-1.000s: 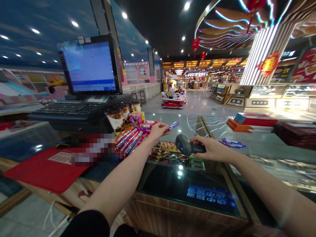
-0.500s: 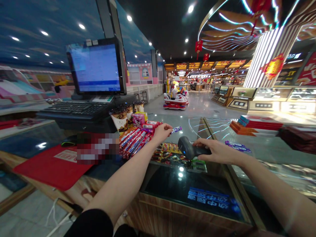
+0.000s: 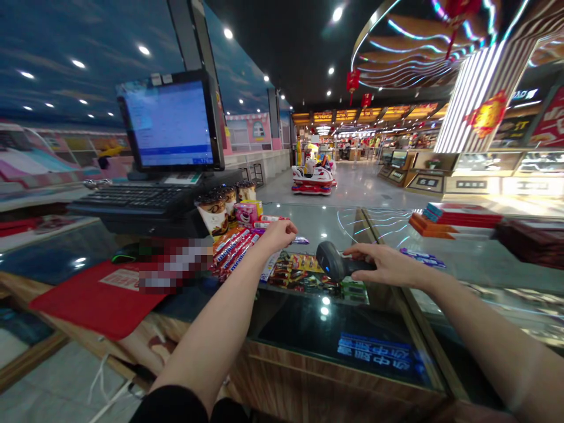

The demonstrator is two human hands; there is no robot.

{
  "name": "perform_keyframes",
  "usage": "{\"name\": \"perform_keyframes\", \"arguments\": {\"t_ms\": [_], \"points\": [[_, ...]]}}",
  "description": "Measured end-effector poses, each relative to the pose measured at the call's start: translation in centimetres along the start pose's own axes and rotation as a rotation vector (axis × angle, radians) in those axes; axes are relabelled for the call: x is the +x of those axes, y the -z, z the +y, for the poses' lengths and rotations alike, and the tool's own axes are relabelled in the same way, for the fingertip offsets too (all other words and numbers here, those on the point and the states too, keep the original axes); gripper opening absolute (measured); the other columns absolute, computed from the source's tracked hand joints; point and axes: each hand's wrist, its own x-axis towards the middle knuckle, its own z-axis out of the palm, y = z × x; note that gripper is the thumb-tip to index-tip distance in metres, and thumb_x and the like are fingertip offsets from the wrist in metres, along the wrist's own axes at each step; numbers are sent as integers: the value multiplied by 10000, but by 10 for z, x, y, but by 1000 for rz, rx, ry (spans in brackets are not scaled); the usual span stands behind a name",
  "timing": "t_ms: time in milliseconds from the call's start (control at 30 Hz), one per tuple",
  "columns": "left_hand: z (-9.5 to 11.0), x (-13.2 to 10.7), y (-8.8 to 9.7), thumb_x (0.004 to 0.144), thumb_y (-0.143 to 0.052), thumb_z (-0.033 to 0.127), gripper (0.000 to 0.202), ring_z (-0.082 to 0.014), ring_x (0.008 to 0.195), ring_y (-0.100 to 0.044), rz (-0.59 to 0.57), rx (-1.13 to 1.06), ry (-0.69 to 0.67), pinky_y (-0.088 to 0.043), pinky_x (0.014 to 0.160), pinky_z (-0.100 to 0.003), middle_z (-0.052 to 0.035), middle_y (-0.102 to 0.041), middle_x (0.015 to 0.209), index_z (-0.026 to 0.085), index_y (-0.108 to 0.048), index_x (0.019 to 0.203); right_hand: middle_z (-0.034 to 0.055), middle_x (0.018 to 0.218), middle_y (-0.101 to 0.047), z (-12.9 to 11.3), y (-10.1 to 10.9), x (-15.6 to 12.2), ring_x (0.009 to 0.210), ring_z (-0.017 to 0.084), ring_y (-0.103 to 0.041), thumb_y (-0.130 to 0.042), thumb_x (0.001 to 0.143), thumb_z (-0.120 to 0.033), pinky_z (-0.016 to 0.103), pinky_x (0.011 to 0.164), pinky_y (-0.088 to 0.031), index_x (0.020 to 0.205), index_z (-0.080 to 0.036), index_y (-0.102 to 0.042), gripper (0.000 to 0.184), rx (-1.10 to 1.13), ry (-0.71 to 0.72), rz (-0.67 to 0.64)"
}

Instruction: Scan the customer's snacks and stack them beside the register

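Observation:
My left hand (image 3: 277, 237) is closed around a purple-wrapped candy bar (image 3: 299, 240), and only the bar's tip shows past my fingers. Just behind that hand lie red-wrapped candy rolls (image 3: 231, 252) beside foil cups of chocolate (image 3: 210, 215) and a pink box (image 3: 245, 214). My right hand (image 3: 384, 264) grips a black handheld barcode scanner (image 3: 333, 262) over the glass counter (image 3: 317, 217). The scanner's head faces left, towards the candy bar, with a small blue light showing. Assorted snack packets (image 3: 299, 271) lie beneath it.
A till monitor (image 3: 170, 122) and black keyboard (image 3: 132, 197) stand at the left, with a red mat (image 3: 99, 296) and a mouse (image 3: 127, 253) in front. Stacked boxes (image 3: 456, 220) and purple bars (image 3: 422, 258) lie on the right glass. A children's ride (image 3: 312, 179) stands beyond the counter.
My left hand has drawn back to the left and down, taking the purple bar closer to the candy pile. The scanner and my right hand have barely moved.

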Motion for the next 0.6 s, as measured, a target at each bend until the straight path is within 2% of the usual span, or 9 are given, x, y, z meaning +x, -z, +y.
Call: {"name": "perform_keyframes", "arguments": {"t_ms": [167, 300, 400, 600], "points": [[0, -5, -5, 622, -642, 95, 179, -148, 604, -641, -125, -21, -18, -455, 531, -196, -23, -708, 695, 169, -706, 772, 72, 1104, -686, 1, -1, 0, 958, 243, -643, -647, 798, -471, 381, 850, -492, 1224, -223, -592, 496, 5, -6, -6], [-1, -8, -6, 640, -654, 127, 198, -160, 642, -646, -178, 69, -66, -450, 565, -204, -28, -722, 718, 188, -721, 817, 71, 1123, -685, 3, -2, 1, 987, 251, -637, -643, 800, -472, 396, 871, -491, 1215, -230, -599, 482, 16, 7, -4], [0, -9, -8, 653, -667, 140, 167, -154, 629, -631, -169, 102, -68, -443, 580, -204, -19, -713, 702, 202, -717, 800, 71, 1131, -684, 5, -3, 1, 989, 255, -636, -643, 796, -487, 401, 872, -492, 1202, -235, -611, 479, 17, 9, 6], [2, -10, -17, 709, -648, 161, 109, -172, 728, -646, -113, 136, -108, -450, 650, -223, -38, -723, 787, 204, -711, 787, 75, 1128, -681, 7, -3, 1, 983, 250, -637, -628, 804, -512, 389, 864, -495, 1214, -232, -602, 497, 6, 15, -4]]}}
